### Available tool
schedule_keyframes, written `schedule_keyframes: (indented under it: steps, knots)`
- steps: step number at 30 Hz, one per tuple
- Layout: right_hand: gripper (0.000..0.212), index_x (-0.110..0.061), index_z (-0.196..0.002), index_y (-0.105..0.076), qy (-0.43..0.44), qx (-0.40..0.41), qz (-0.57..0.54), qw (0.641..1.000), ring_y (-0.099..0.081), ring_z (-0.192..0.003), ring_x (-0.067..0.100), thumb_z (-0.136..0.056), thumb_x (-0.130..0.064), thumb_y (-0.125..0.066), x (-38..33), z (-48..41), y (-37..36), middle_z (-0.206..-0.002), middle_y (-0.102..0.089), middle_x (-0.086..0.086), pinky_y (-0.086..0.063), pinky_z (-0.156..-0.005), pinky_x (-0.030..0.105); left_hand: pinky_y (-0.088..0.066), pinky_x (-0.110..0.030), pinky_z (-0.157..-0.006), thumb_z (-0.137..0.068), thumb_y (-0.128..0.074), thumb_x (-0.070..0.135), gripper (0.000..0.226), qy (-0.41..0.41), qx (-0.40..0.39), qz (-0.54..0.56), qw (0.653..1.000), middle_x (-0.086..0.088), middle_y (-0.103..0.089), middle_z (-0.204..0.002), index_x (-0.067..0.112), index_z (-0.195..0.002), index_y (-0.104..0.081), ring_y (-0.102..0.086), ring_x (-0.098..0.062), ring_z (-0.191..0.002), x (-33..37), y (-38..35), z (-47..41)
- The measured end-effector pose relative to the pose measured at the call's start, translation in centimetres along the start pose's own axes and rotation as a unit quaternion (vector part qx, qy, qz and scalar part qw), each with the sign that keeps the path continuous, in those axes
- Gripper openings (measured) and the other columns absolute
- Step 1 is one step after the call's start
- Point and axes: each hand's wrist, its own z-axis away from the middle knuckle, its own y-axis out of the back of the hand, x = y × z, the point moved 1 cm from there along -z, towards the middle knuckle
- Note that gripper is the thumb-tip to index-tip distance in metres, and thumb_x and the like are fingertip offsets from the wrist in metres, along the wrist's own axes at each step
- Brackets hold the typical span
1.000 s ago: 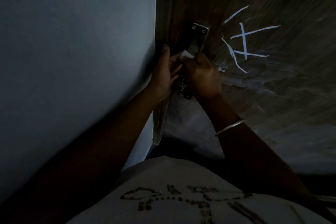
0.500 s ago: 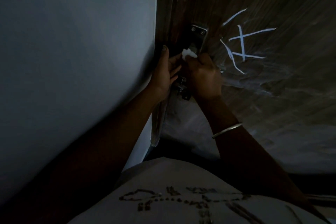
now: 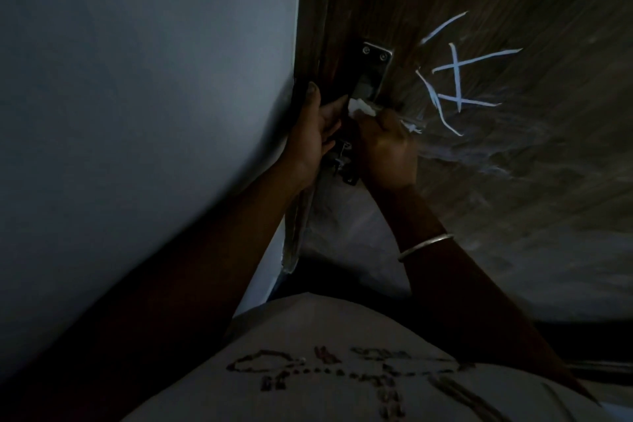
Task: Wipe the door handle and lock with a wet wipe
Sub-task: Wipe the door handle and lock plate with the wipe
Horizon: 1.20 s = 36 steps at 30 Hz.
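**Wipe Held to the Handle Plate While the Door Is Steadied**

The wet wipe [image 3: 361, 109] is pinched in the curled fingers of the right hand [image 3: 387, 147]. It is bunched into a small white wad that shows just above the knuckles. The wad is pressed against the lower part of the door handle [image 3: 371, 79], whose metal plate, fixed with two screws, rises directly above that hand. Bunching seems intended to give the fingertips a firm pad, so that pressure can be put on a narrow strip of metal.

The left hand [image 3: 318, 134] is wrapped round the edge of the door [image 3: 513, 181]. Its thumb is laid upward along the edge and its fingers are curled toward the handle. Whether a dark part of the handle is also gripped cannot be told in the dim light. This grip is judged to be a brace: the door is kept from swinging while it is rubbed from the other side.

Between the two hands, lower down by the wrists, some small dark hardware is seen, taken to be the lock [image 3: 344, 156]. It is not touched by the wipe, so that part of the task appears to be left to do. The wipe would have to be brought down between the hands to reach it.

To the right of the right hand, pale scratched marks [image 3: 455, 79] are seen on the wood. A thin bangle [image 3: 426, 245] is worn on the right wrist. To the left of the left hand, a plain grey wall [image 3: 137, 113] stands.
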Motion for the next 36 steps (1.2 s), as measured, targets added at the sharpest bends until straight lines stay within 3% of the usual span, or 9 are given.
schedule_keyframes:
  steps: [6,8,11,14,22,26,29,33,36]
  knots:
    - [0.025,-0.007,-0.079,-0.072,0.018,-0.009,-0.008,1.000,-0.063,-0.052,0.023,-0.080,-0.018,-0.049,-1.1,-1.1,-0.2,-0.067,-0.064,0.010,-0.045,-0.042,0.020,-0.023,-0.051,-0.114,-0.080,-0.017,0.070,0.075,0.002,-0.020,0.041,0.999,-0.007,-0.048,-0.141,0.024,-0.126,-0.053,-0.042,-0.023,-0.131,0.0,0.3,-0.1]
    - [0.024,-0.006,-0.079,-0.071,0.009,-0.006,-0.024,1.000,-0.063,-0.052,0.024,-0.081,-0.018,-0.051,-0.9,-1.1,0.1,-0.068,-0.064,0.011,-0.046,-0.042,0.021,-0.022,-0.050,-0.114,-0.076,-0.019,0.073,0.076,0.005,-0.017,0.038,0.999,-0.006,-0.048,-0.141,0.026,-0.123,-0.056,-0.041,-0.023,-0.132,0.0,0.4,-0.1]
    - [0.012,-0.003,-0.080,-0.070,-0.020,-0.004,-0.041,0.999,-0.061,-0.052,0.027,-0.081,-0.013,-0.063,0.2,0.0,0.4,-0.069,-0.063,0.014,-0.047,-0.043,0.025,-0.023,-0.040,-0.110,-0.090,-0.004,0.060,0.069,0.003,-0.011,0.004,1.000,-0.003,-0.044,-0.144,0.025,-0.131,-0.047,-0.036,-0.022,-0.134,0.1,0.1,-0.2]
    - [0.011,-0.004,-0.083,-0.071,-0.035,-0.025,-0.030,0.999,-0.061,-0.051,0.027,-0.075,-0.009,-0.076,0.8,0.7,0.7,-0.069,-0.062,0.014,-0.048,-0.043,0.026,-0.022,-0.043,-0.108,-0.091,0.002,0.056,0.070,0.000,-0.023,-0.006,1.000,-0.002,-0.043,-0.145,0.025,-0.135,-0.044,-0.035,-0.022,-0.135,0.0,-0.1,-0.2]
    - [0.015,-0.001,-0.087,-0.071,-0.019,0.016,-0.036,0.999,-0.064,-0.054,0.027,-0.083,-0.014,-0.067,0.6,-0.6,1.3,-0.072,-0.065,0.016,-0.052,-0.045,0.027,-0.026,-0.045,-0.107,-0.092,-0.002,0.056,0.067,-0.001,-0.018,-0.002,1.000,-0.001,-0.044,-0.144,0.025,-0.133,-0.045,-0.040,-0.020,-0.131,-0.2,-0.2,-0.2]
    - [0.021,-0.001,-0.091,-0.071,-0.025,0.017,-0.031,0.999,-0.065,-0.057,0.028,-0.086,-0.016,-0.057,1.4,0.3,2.0,-0.076,-0.066,0.017,-0.051,-0.045,0.026,-0.031,-0.032,-0.103,-0.098,-0.010,0.043,0.056,-0.054,0.008,-0.039,0.998,-0.006,-0.041,-0.145,0.017,-0.137,-0.040,-0.038,-0.021,-0.133,-0.5,-0.7,0.2]
    - [0.019,-0.002,-0.095,-0.070,-0.018,-0.017,-0.030,0.999,-0.063,-0.056,0.027,-0.084,-0.013,-0.059,1.2,1.1,1.8,-0.074,-0.064,0.016,-0.051,-0.044,0.027,-0.031,-0.036,-0.111,-0.092,-0.023,0.048,0.056,-0.114,0.020,-0.092,0.989,-0.007,-0.039,-0.146,0.020,-0.137,-0.038,-0.037,-0.018,-0.134,-0.9,-1.0,0.3]
    - [0.018,0.000,-0.091,-0.069,-0.018,-0.022,-0.038,0.999,-0.064,-0.055,0.028,-0.082,-0.013,-0.060,1.1,0.7,2.0,-0.074,-0.065,0.017,-0.050,-0.044,0.025,-0.026,-0.002,-0.098,-0.095,-0.028,0.034,0.049,-0.187,0.034,-0.186,0.964,-0.007,-0.035,-0.148,0.013,-0.139,-0.035,-0.031,-0.010,-0.134,-1.0,-1.6,0.8]
    - [0.023,-0.001,-0.090,-0.070,-0.037,0.002,-0.026,0.999,-0.062,-0.051,0.026,-0.085,-0.016,-0.054,1.8,0.8,2.7,-0.072,-0.064,0.015,-0.046,-0.041,0.023,-0.026,-0.002,-0.099,-0.089,-0.031,0.035,0.055,-0.229,0.028,-0.205,0.951,-0.011,-0.035,-0.148,0.007,-0.137,-0.036,-0.031,-0.011,-0.135,-1.1,-1.8,0.8]
